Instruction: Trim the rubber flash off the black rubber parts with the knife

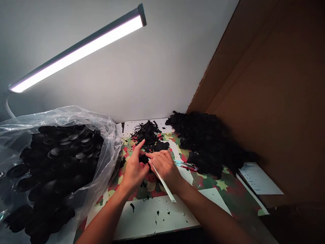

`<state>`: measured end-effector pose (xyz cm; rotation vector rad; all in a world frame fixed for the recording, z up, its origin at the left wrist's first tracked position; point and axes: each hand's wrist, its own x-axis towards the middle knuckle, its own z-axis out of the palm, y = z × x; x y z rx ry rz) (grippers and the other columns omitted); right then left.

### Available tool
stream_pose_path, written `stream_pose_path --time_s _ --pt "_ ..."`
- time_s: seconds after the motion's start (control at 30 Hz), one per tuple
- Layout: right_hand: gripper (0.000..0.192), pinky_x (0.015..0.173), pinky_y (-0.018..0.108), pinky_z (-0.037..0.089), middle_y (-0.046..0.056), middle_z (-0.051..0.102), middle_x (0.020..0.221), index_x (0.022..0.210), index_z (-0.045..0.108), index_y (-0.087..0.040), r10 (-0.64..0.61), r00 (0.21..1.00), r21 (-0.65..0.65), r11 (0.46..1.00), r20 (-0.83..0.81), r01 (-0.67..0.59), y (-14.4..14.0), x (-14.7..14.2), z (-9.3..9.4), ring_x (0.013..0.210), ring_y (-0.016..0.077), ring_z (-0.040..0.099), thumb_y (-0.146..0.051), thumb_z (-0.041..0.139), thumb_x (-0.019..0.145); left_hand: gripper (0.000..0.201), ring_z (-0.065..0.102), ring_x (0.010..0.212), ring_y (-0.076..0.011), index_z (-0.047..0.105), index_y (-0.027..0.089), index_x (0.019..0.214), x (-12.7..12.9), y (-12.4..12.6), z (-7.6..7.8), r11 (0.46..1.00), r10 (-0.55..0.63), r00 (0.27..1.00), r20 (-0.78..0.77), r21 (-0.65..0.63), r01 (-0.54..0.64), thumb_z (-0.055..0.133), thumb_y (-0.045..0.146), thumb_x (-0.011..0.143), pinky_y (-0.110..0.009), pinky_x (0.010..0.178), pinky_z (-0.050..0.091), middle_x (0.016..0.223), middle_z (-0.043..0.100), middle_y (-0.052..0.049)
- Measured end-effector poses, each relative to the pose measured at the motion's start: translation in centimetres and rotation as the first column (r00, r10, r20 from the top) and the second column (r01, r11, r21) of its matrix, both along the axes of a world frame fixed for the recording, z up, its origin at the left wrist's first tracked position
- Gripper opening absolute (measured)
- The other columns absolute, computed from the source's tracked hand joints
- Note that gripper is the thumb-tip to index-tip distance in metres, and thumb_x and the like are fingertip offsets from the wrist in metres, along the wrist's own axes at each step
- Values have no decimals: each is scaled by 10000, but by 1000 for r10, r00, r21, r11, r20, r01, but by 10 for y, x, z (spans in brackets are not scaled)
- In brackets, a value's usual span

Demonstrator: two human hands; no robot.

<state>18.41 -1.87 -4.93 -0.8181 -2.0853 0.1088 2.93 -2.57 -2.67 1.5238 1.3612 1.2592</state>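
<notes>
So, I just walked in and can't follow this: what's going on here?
A person's right hand holds a slim pale stick; the left hand is beside it, a dark piece between them, its hold hard to make out. Ahead lie black scraps, partly on a camouflage-patterned cover, with a bigger black heap to the right. At left, a clear plastic bag holds many black parts.

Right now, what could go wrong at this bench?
1. The right hand holds a white stick with its front end close to the left hand; a slip might jab the fingers.
2. A red tool lies just beyond the right hand and could get knocked.
3. Loose black scraps lie near both hands and might get spread around.
</notes>
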Motion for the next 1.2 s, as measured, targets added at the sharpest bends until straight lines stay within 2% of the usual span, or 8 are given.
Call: stream_pose_path --time_s 0.17,0.3,0.47,0.57,0.7,0.9,1.1,1.2 --pt "234 896 418 455 112 733 1036 981 606 -211 -195 976 -156 972 -102 178 11 2 -3 974 241 679 -144 384 1014 830 587 780 -162 562 255 1391 1 -3 2 998 -25 990 142 -46 32 658 -1 608 -256 730 463 811 633 30" --pt "138 834 406 485 83 719 922 879 579 -229 -318 937 -370 896 -145 247 34 23 -14 884 248 668 -179 462 933 691 613 861 -183 648 257 1286 -2 -2 4 990 -78 945 317 -87 110 712 45 631 -267 766 480 884 676 -6" --pt "144 895 404 505 75 715 1028 721 505 -234 -209 902 -546 837 -377 -34 40 30 -17 1000 246 661 -250 544 858 486 628 969 -214 731 227 1129 -5 4 1 971 -62 897 437 -180 155 823 173 656 -272 771 504 1007 707 -57" --pt "165 870 375 524 64 695 1063 893 593 -224 -120 859 -545 814 -497 -201 31 24 -10 935 208 676 -242 434 933 430 637 990 -227 745 221 1081 -5 4 -2 967 -51 913 405 -208 147 844 227 662 -289 777 524 1057 708 -73" --pt "197 836 338 518 46 680 1016 1067 627 -234 3 921 -532 815 -390 -229 19 17 0 915 202 662 -245 452 979 370 646 988 -236 766 230 1055 -5 5 -4 981 -86 957 275 -147 130 836 294 697 -338 832 543 1090 692 -75" --pt "102 781 323 505 30 677 886 935 663 -231 -8 957 -486 863 -290 -140 18 11 -4 842 199 643 -181 575 923 415 634 931 -224 799 257 1058 -12 12 -6 985 -139 989 49 -94 143 859 277 648 -341 839 526 935 682 -45" --pt "76 680 277 484 10 680 840 858 604 -223 -50 928 -500 852 -369 -153 18 9 -6 747 170 633 -170 570 900 286 660 870 -219 781 219 999 -9 9 -5 985 -139 990 31 -104 141 779 314 730 -323 787 510 931 732 -49" --pt "99 678 269 463 14 705 890 888 557 -230 -5 963 -525 839 -269 -143 17 11 -3 766 171 632 -137 534 912 275 666 862 -225 776 213 1017 -8 8 -3 983 -153 988 -35 -104 149 738 318 766 -315 754 497 943 757 -55"
